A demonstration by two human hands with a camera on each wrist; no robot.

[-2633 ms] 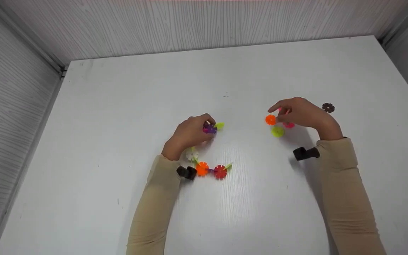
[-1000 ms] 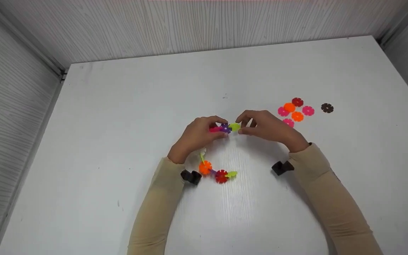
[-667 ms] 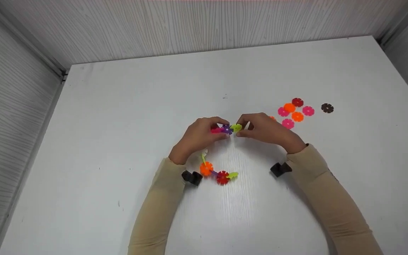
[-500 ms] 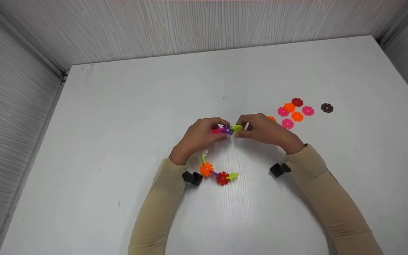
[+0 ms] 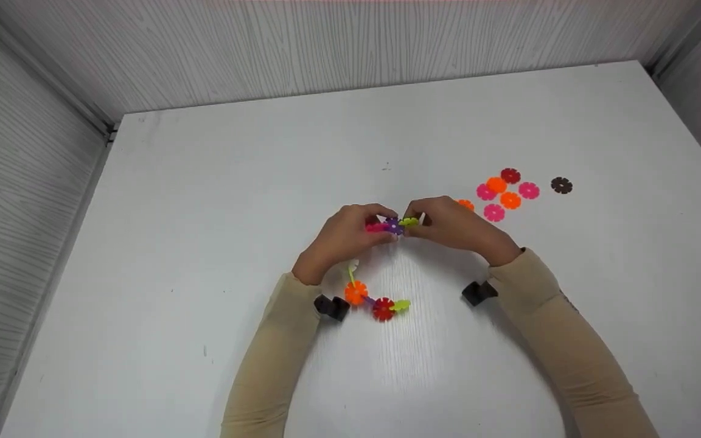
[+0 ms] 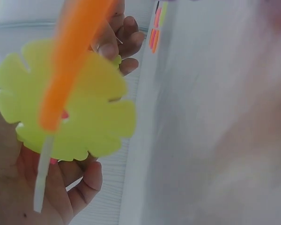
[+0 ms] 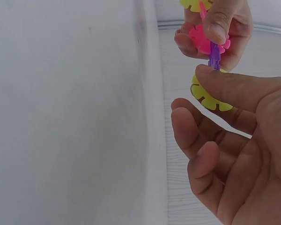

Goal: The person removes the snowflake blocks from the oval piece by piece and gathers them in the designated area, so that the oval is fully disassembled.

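Note:
In the head view my left hand pinches a purple notched disc, part of a chain of colourful flower-shaped linking discs. A pink disc joins the purple one near the left fingers. Right beside it my right hand pinches a yellow-green disc between thumb and fingers, its edge at the purple disc. From below the left hand the chain runs on through a white disc, an orange disc, a red disc and a yellow-green end disc. The left palm hides some links.
Several loose discs lie beyond the right hand on the white table, among them a dark red disc, a pink disc and an orange disc. A brown disc lies apart. Wood-grain panels border the table.
My right hand has moved left from the loose discs, bringing a yellow-green disc to the purple one. That disc has since tilted edge-on. The left hand has shifted slightly right with the chain.

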